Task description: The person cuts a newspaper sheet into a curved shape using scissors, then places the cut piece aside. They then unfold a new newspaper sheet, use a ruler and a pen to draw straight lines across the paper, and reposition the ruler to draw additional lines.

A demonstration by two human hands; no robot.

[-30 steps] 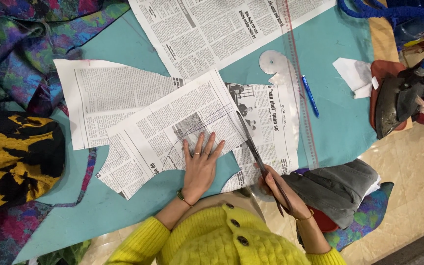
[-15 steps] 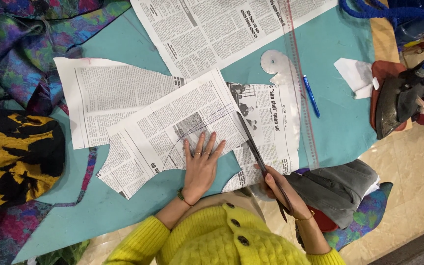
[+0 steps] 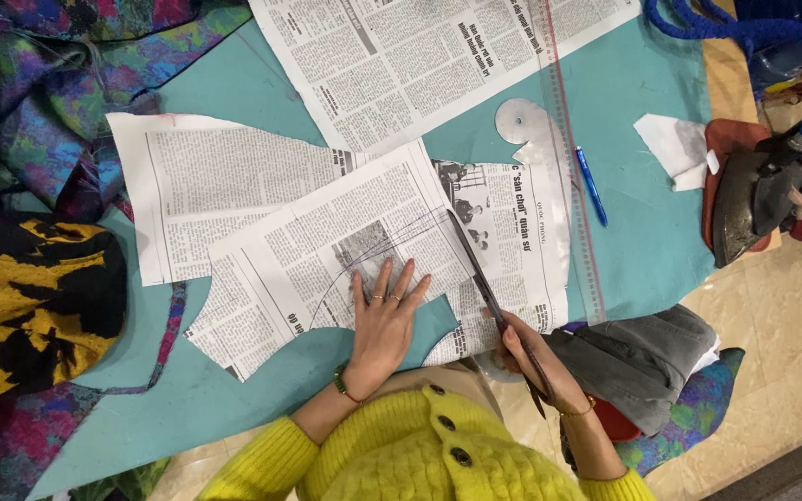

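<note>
1. Two bare hands at work over a teal cloth (image 3: 234, 390) spread on the table, seen from the head camera looking down; yellow knit sleeves at bottom of frame.
2. Left hand (image 3: 384, 320) lies flat, palm down, fingers spread and fully open, pressing on a cut newspaper sheet (image 3: 327, 250); grips nothing. Rings on the fingers, a band on the wrist.
3. Right hand (image 3: 523, 353) is closed around the handles of long dark scissors (image 3: 475, 274); blades point up and to the left, lying across the newspaper sheet just right of the left hand. How far apart the blades are: cannot tell.
4. Newspaper sheet sits mid-table, tilted, with a drawn curved line on it and a curved cut-out along its lower edge near the left hand.
5. Second cut newspaper piece (image 3: 206, 186) lies partly under it, to the left.
6. Big uncut newspaper page (image 3: 420, 56) at top, well apart from both hands.
7. Clear long ruler (image 3: 573, 186) runs down the right side of the sheets; a curved template (image 3: 526, 125) touches it, blue pen (image 3: 591, 186) just beside.
8. Iron (image 3: 744, 204) on the right table edge, white paper scrap (image 3: 675, 144) near it.
9. Yellow-and-black fabric (image 3: 30, 306) far left; multicoloured fabric (image 3: 39, 83) above it.
10. Grey folded cloth (image 3: 642, 357) lies just right of the right hand.
</note>
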